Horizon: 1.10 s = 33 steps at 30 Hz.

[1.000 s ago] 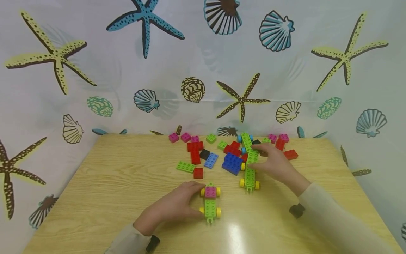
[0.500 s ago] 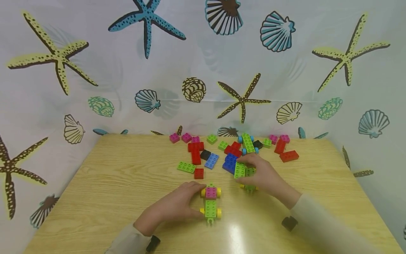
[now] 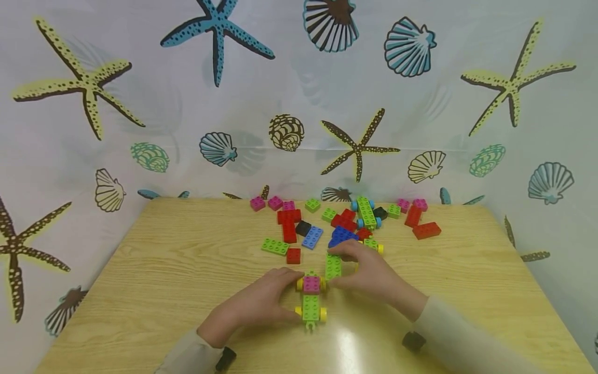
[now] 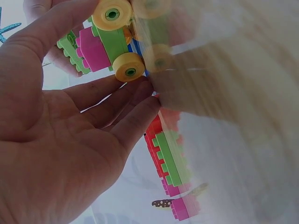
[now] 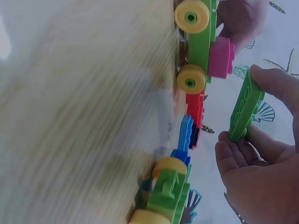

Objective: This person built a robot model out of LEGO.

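Left hand (image 3: 254,306), fingers curled, grips a green wheeled car (image 3: 310,298) on the table (image 3: 163,275); right hand (image 3: 374,278) pinches a green brick (image 3: 333,266) just beside it.

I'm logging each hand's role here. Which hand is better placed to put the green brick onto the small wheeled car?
Probably the right hand: it pinches the green brick beside the car, while the left hand holds that car.

Brick pile (image 3: 341,223) behind, near table (image 3: 163,291) bare
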Each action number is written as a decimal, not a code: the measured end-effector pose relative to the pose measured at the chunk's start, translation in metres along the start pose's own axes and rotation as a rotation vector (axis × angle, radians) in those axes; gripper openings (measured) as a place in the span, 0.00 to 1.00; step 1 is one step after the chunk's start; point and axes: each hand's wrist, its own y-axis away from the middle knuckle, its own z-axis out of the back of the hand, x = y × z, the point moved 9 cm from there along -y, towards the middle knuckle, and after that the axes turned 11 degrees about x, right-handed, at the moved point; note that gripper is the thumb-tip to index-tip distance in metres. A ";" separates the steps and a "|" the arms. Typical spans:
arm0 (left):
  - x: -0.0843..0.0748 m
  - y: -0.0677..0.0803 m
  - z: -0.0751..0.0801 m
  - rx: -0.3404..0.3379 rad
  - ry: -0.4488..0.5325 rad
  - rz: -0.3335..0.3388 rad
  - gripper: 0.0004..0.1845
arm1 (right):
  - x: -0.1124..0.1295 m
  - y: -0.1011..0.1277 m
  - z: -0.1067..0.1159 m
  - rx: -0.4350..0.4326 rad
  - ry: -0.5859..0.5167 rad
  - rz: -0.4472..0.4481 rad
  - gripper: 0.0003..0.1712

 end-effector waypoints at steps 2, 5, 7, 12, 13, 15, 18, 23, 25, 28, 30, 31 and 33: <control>-0.001 0.000 0.000 0.001 -0.001 -0.003 0.49 | 0.003 -0.001 -0.005 0.010 -0.002 0.005 0.40; -0.001 0.001 0.000 0.001 -0.003 -0.005 0.49 | 0.008 -0.002 -0.010 0.019 0.006 0.024 0.40; -0.002 0.001 0.001 0.001 -0.005 -0.006 0.49 | 0.012 -0.003 -0.013 0.025 0.013 0.043 0.40; -0.005 0.001 0.002 0.000 -0.007 -0.008 0.48 | 0.017 -0.006 -0.021 0.037 0.025 0.078 0.40; -0.005 0.001 0.002 -0.001 -0.008 -0.009 0.48 | 0.017 -0.007 -0.023 0.040 0.024 0.078 0.39; -0.005 0.002 0.002 -0.004 -0.011 -0.017 0.48 | 0.018 -0.008 -0.026 0.042 0.029 0.080 0.39; -0.006 0.002 0.002 -0.008 -0.017 -0.032 0.48 | 0.019 -0.009 -0.030 0.048 0.036 0.081 0.39; -0.004 0.001 0.002 -0.008 -0.018 -0.028 0.49 | 0.022 -0.008 -0.034 0.052 0.026 0.087 0.39; -0.004 0.001 0.002 -0.005 -0.015 -0.021 0.50 | 0.023 -0.008 -0.036 0.057 0.017 0.093 0.39; -0.003 0.001 0.002 -0.002 -0.012 -0.016 0.50 | 0.023 -0.010 -0.039 0.068 0.003 0.098 0.40; -0.003 0.002 0.002 -0.001 -0.011 -0.016 0.50 | 0.023 -0.011 -0.041 0.071 -0.004 0.103 0.39; -0.003 0.002 0.002 -0.001 -0.012 -0.015 0.51 | 0.023 -0.011 -0.042 0.070 -0.004 0.104 0.39; -0.003 0.001 0.002 -0.001 -0.013 -0.015 0.51 | 0.022 -0.012 -0.044 0.068 -0.004 0.104 0.38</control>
